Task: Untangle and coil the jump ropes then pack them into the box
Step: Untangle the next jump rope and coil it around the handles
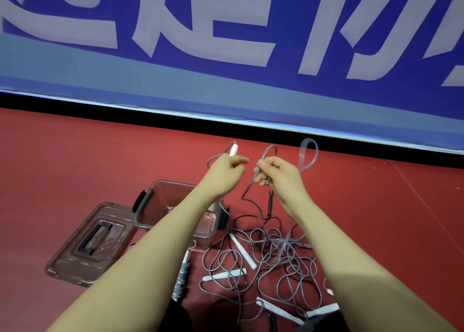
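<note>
My left hand (227, 172) is raised and grips a white jump-rope handle (234, 150), whose tip sticks out above the fist. My right hand (276, 174) holds grey rope cord (309, 153) that loops up above it and hangs down to the floor. Below lies a tangle of grey ropes (281, 258) with several white handles (243, 251). The clear brown plastic box (155, 203) stands open on the floor, partly hidden under my left forearm. A coiled rope (182, 279) lies near my left elbow.
The box's lid (88, 243) lies flat to the left of the box. The floor (75, 160) is red. A blue banner with white characters (226, 42) runs along the back, close behind the hands.
</note>
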Tool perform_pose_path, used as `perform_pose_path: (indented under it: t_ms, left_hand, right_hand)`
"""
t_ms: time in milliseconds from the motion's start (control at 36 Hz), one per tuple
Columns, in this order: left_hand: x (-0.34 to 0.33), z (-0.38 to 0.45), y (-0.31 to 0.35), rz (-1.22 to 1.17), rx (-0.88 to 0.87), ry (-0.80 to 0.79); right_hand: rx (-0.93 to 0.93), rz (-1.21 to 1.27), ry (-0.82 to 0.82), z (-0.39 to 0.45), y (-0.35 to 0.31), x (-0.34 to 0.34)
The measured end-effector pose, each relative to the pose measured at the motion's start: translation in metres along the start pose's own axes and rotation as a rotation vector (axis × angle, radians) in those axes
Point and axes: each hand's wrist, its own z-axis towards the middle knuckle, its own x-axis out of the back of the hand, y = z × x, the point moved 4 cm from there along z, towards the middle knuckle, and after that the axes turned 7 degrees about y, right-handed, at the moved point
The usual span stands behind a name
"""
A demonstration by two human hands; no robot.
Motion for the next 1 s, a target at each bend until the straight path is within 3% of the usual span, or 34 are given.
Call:
perform_pose_path:
  t_ms: [83,139,278,444,500,611,722,806,889,1000]
  left_hand:
    - [-0.011,-0.009,-0.008,0.144,-0.033,-0.156]
    - [-0.014,-0.012,-0.012,0.176,-0.06,-0.169]
    - [-0.009,-0.008,-0.007,0.171,-0.165,0.014]
    - [-0.005,-0.002,0.001,0.191,-0.177,0.162]
    - [-0.002,-0.001,0.01,0.152,-0.191,0.197]
    - [0.005,0.0,0.025,0.07,-0.251,0.239]
    - [0.01,0.002,0.032,0.025,-0.293,0.268]
    - [0.012,0.001,0.033,-0.002,-0.301,0.266]
    - [0.01,0.0,0.031,0.024,-0.273,0.203]
    - [0.001,-0.003,0.017,-0.04,-0.089,0.072]
  right_hand:
    - [-0.008,0.212,0.059,0.002,-0.011,0.001]
    - [-0.037,0.348,0.082,0.004,-0.015,0.002]
    - [-0.067,0.587,0.075,0.005,-0.025,0.002]
    - [-0.111,0.672,0.082,0.008,-0.022,0.01]
    - [-0.181,0.502,0.08,0.008,-0.008,0.015]
    - [-0.141,-0.327,-0.081,0.004,0.018,0.014]
    - [-0.047,-0.713,-0.244,-0.001,0.033,0.011]
    - [0.038,-0.736,-0.133,0.001,0.032,0.014]
    - [0.036,-0.588,-0.075,0.001,0.025,0.014]
    - [0.038,-0.344,0.003,0.004,0.01,0.011]
